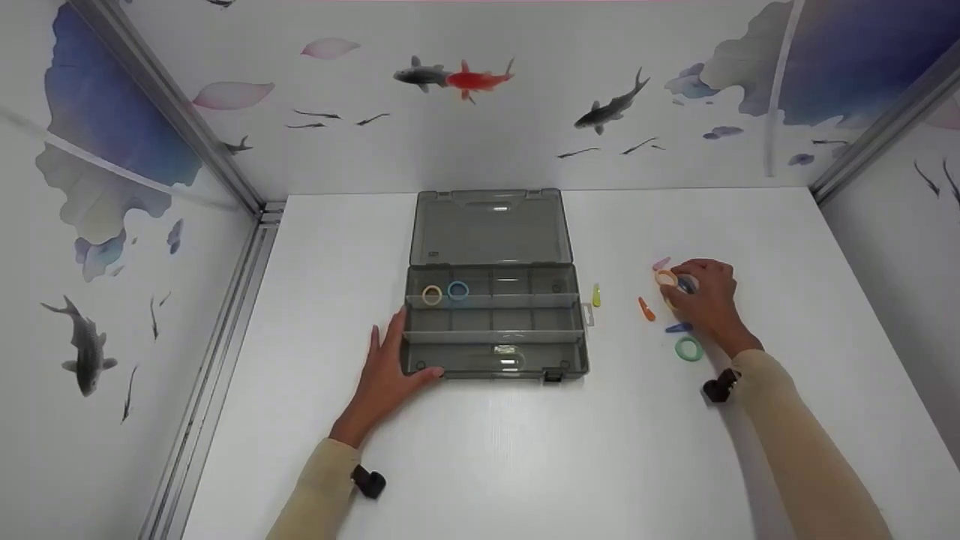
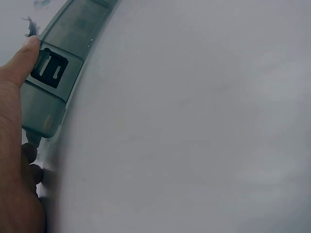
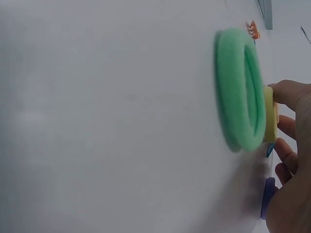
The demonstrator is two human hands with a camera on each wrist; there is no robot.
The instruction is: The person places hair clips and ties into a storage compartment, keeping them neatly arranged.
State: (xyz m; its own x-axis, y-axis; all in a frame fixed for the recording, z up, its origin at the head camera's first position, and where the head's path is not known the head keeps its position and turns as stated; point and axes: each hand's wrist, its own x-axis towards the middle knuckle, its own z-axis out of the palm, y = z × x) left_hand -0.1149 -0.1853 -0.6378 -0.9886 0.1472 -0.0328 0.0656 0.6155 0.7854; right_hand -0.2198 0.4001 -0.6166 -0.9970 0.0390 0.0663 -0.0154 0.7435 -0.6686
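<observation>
The grey see-through organizer box (image 1: 495, 315) lies with its lid (image 1: 491, 229) swung back. At its front left corner rests my left hand (image 1: 390, 375), fingers along the left side and thumb on the front edge. A yellow hair tie (image 1: 432, 295) and a blue hair tie (image 1: 458, 290) lie in the back row. My right hand (image 1: 709, 296) pinches an orange hair tie (image 1: 666, 277) between thumb and fingertips. A dark blue hair tie (image 1: 686, 283) is partly hidden under it. In the right wrist view a yellow hair tie (image 3: 269, 114) shows by the thumb.
Around the right hand lie a green hair tie (image 1: 688, 349), a blue hair clip (image 1: 679, 328), an orange clip (image 1: 646, 309) and a pink clip (image 1: 661, 264). A yellow-green clip (image 1: 597, 295) is just right of the box. Printed walls (image 1: 525, 150) enclose the white table (image 1: 510, 450).
</observation>
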